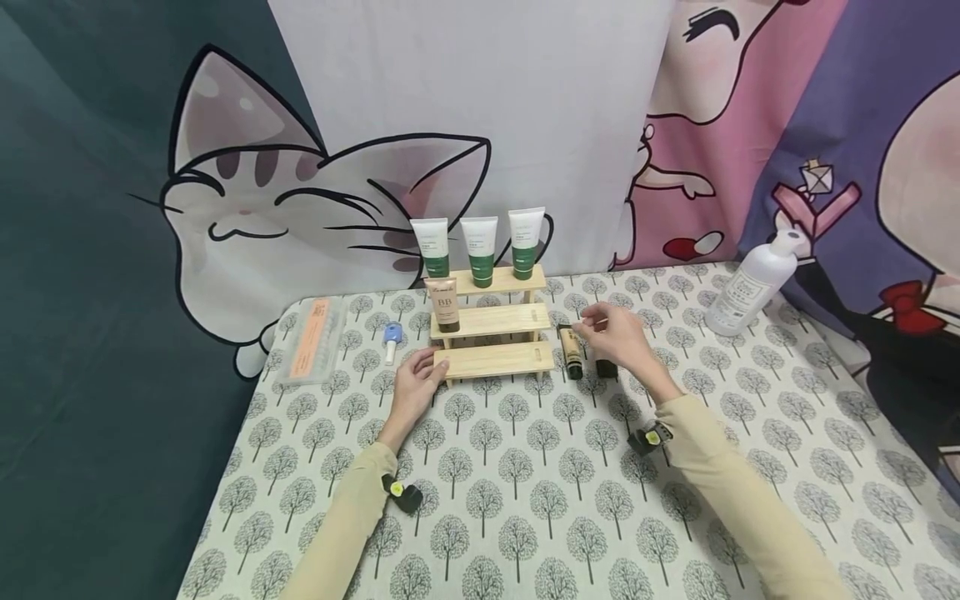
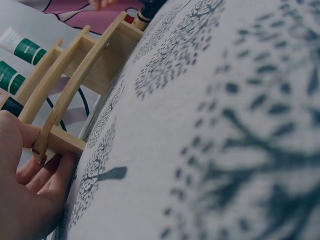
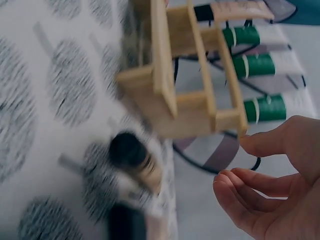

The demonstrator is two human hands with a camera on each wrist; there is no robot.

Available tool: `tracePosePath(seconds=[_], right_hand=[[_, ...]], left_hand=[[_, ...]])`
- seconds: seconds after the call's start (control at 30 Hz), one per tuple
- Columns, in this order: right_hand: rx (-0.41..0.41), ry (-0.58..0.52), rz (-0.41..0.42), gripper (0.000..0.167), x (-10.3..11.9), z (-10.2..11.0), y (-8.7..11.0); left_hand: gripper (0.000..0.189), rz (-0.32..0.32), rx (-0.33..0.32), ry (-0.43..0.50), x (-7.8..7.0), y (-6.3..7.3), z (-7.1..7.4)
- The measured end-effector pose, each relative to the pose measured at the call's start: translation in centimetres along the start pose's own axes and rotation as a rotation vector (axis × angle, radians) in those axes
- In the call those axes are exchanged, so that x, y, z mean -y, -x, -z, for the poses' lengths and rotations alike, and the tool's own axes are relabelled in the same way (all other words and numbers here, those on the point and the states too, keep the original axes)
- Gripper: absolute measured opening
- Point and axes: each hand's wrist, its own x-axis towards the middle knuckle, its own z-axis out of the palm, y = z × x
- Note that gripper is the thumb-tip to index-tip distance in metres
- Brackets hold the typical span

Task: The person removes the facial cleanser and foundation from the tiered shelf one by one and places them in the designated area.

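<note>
A three-step wooden stand [image 1: 491, 360] stands at the table's far side. My left hand [image 1: 414, 382] grips the left end of its lowest step, thumb on top and fingers below, as the left wrist view shows. Three white-and-green tubes [image 1: 480, 250] stand upright on the top step. One beige BB cream tube [image 1: 444, 305] stands at the middle step's left end. To the right of the stand, my right hand [image 1: 617, 335] hovers with loosely bent fingers, holding nothing. Near it lie a tan tube with a black cap [image 1: 571, 350] and a second black-capped item [image 1: 606, 367], partly hidden by the hand.
A white pump bottle [image 1: 752, 283] stands tilted-looking at the far right. On the left lie a clear case with an orange strip [image 1: 311, 337] and a small blue-and-white item [image 1: 392, 340]. Behind the tree-patterned tablecloth [image 1: 517, 483] hangs a cartoon curtain [image 1: 480, 100].
</note>
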Motion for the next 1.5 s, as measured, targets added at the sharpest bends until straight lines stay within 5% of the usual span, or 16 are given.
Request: tracePosePath(seconds=[0.13, 0.5, 0.63, 0.9, 1.5], right_hand=[[0.012, -0.054, 0.039, 0.038, 1.9, -0.7, -0.5], [0.041, -0.152, 0.144, 0.041, 6.5, -3.9, -1.9], [0.059, -0.186, 0.188, 0.042, 7.7, -5.3, -2.4], [0.082, -0.254, 0.253, 0.044, 9.9, -7.8, -3.4], [0.123, -0.358, 0.266, 0.041, 11.6, -12.2, -5.6]], left_hand=[[0.048, 0.012, 0.009, -0.003, -0.2, 0.0, 0.0], [0.047, 0.021, 0.037, -0.033, -3.7, 1.9, 0.3], [0.048, 0.028, 0.042, -0.034, -3.2, 1.7, 0.3], [0.050, 0.032, 0.021, 0.005, 0.5, 0.0, 0.2], [0.046, 0.001, -0.004, 0.020, 0.7, -0.3, 0.0]])
